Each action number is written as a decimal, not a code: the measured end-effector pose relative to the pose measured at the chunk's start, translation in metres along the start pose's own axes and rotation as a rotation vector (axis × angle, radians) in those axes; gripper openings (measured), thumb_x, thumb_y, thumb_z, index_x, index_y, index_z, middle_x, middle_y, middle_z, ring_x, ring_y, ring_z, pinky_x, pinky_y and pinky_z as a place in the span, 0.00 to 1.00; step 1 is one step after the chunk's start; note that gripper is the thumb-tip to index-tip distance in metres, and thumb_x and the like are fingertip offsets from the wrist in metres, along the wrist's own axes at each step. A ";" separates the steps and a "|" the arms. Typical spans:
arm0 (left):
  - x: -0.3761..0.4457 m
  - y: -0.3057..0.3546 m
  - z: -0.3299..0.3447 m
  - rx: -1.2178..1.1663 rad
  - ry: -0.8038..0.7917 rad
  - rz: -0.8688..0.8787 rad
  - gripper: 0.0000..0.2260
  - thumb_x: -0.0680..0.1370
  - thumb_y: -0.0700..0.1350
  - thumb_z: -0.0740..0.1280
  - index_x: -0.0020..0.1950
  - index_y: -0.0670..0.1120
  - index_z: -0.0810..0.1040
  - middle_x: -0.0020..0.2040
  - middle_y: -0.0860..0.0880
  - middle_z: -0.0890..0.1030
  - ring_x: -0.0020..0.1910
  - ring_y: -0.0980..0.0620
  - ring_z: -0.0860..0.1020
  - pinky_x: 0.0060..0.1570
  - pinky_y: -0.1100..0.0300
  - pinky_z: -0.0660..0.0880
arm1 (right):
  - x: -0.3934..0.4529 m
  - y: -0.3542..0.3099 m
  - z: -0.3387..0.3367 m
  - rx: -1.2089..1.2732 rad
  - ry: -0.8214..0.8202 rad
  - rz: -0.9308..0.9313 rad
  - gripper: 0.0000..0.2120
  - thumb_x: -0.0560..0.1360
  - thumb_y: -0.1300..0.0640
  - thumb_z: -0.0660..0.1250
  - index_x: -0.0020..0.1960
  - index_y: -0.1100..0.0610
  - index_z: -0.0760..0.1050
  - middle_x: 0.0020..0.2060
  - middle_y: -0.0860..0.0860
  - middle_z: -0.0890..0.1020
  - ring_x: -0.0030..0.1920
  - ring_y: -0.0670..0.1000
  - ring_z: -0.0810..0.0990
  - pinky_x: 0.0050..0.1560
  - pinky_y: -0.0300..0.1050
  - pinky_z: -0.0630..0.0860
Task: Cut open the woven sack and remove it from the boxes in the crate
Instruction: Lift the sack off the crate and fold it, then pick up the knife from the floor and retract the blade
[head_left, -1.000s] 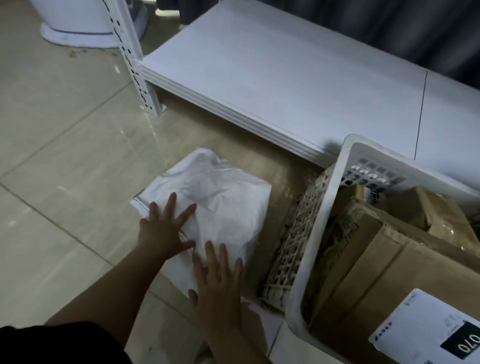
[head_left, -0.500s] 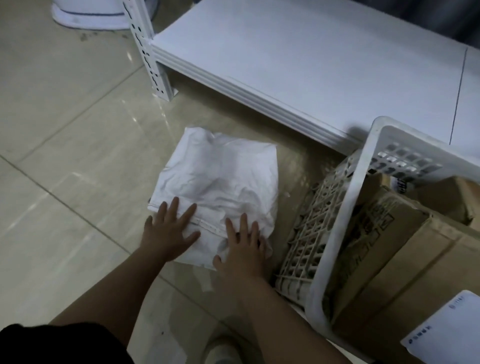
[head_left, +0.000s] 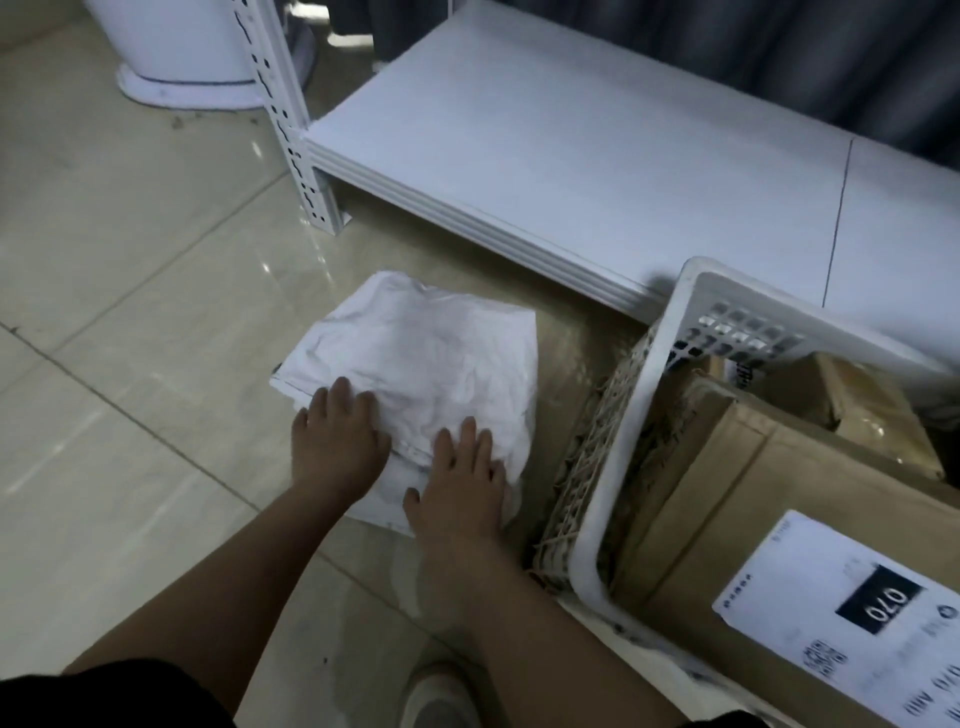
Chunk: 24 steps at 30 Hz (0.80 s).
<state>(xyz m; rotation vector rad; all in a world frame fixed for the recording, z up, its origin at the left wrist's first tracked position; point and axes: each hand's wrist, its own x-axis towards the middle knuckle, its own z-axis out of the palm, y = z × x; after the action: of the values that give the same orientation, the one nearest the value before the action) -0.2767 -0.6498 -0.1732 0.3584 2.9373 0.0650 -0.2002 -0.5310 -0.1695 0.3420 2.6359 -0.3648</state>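
The white woven sack (head_left: 426, 353) lies folded into a rough square on the tiled floor, left of the crate. My left hand (head_left: 335, 436) presses flat on its near left part, fingers spread a little. My right hand (head_left: 460, 483) lies flat on its near right edge. Neither hand grips anything. The white plastic crate (head_left: 670, 332) stands at the right with several brown cardboard boxes (head_left: 717, 467) inside, one bearing a white shipping label (head_left: 852, 618).
A low white shelf board (head_left: 571, 156) runs behind the sack, with a perforated white upright post (head_left: 291, 114) at its left corner. A white round base (head_left: 182, 67) stands at the far left. My shoe (head_left: 436, 696) is at the bottom edge.
The sack has been folded shorter and more compact. Both hands have slid forward onto its near half and now press it flat.
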 end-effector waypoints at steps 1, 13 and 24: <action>-0.002 0.003 -0.013 -0.006 0.003 0.010 0.23 0.69 0.53 0.51 0.51 0.40 0.76 0.55 0.38 0.76 0.52 0.37 0.77 0.45 0.46 0.75 | -0.005 -0.003 -0.008 0.002 0.005 -0.007 0.37 0.79 0.42 0.54 0.78 0.55 0.39 0.76 0.58 0.37 0.76 0.61 0.37 0.75 0.60 0.44; -0.040 0.052 -0.146 0.119 -0.094 0.213 0.21 0.80 0.46 0.55 0.74 0.48 0.64 0.69 0.47 0.72 0.68 0.48 0.71 0.68 0.53 0.62 | -0.090 0.000 -0.122 0.006 0.170 -0.173 0.21 0.80 0.54 0.55 0.71 0.58 0.61 0.66 0.57 0.71 0.64 0.58 0.70 0.61 0.52 0.68; -0.130 0.186 -0.264 -0.001 -0.052 0.299 0.13 0.78 0.45 0.58 0.59 0.49 0.78 0.60 0.47 0.79 0.59 0.45 0.77 0.52 0.57 0.72 | -0.230 0.087 -0.233 -0.039 0.354 -0.084 0.13 0.79 0.55 0.56 0.58 0.59 0.75 0.56 0.59 0.80 0.57 0.61 0.79 0.49 0.47 0.72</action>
<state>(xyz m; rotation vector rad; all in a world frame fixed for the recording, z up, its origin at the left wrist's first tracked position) -0.1579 -0.5062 0.1210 0.7841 2.8083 0.0963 -0.0688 -0.4183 0.1221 0.3072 3.0065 -0.3019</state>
